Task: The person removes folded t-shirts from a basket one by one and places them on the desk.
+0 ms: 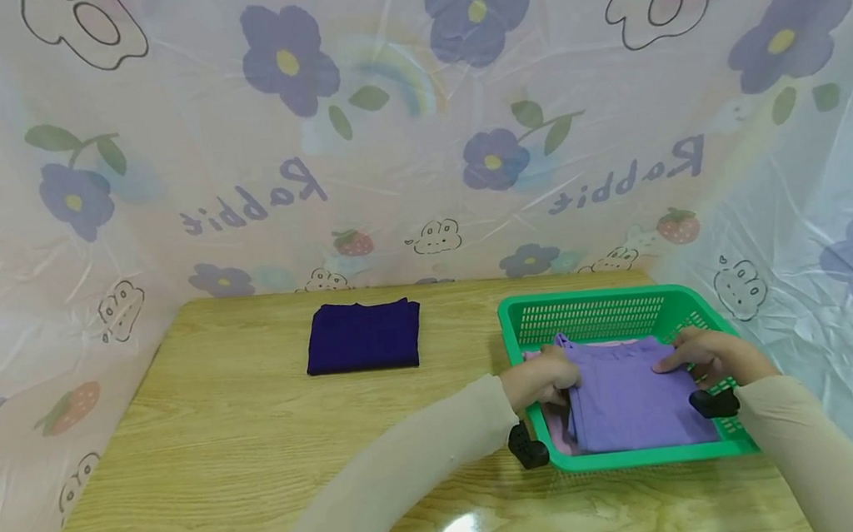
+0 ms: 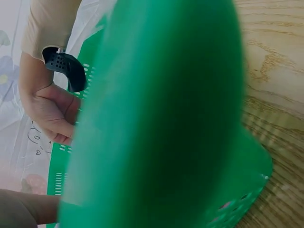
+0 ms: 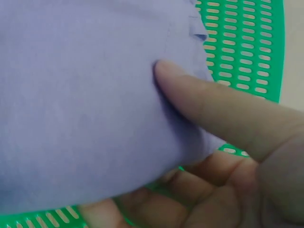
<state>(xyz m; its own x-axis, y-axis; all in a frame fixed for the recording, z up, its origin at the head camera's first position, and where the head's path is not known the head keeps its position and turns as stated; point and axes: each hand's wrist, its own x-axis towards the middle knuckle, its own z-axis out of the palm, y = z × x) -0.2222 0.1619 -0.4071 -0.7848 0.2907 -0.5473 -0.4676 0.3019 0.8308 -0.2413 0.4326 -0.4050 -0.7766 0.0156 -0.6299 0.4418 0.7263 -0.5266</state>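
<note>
A folded light-purple garment (image 1: 633, 400) with a gathered top edge lies within the green basket (image 1: 652, 456). My left hand (image 1: 544, 374) grips its left edge, fingers curled. At the right edge, my right hand (image 1: 715, 353) pinches the cloth. The right wrist view shows that thumb (image 3: 204, 99) flat on top of the purple fabric and the other fingers underneath. Pink cloth (image 1: 560, 432) shows below the purple garment. In the left wrist view the basket wall (image 2: 142, 118) covers most of the picture, and only part of my left hand (image 2: 40, 207) appears.
A folded dark navy garment (image 1: 363, 338) lies on the wooden table (image 1: 245, 447), left of the basket. A printed curtain (image 1: 387, 152) hangs behind the table and along both sides. Black wrist cameras (image 1: 527, 446) sit close to the basket's rim.
</note>
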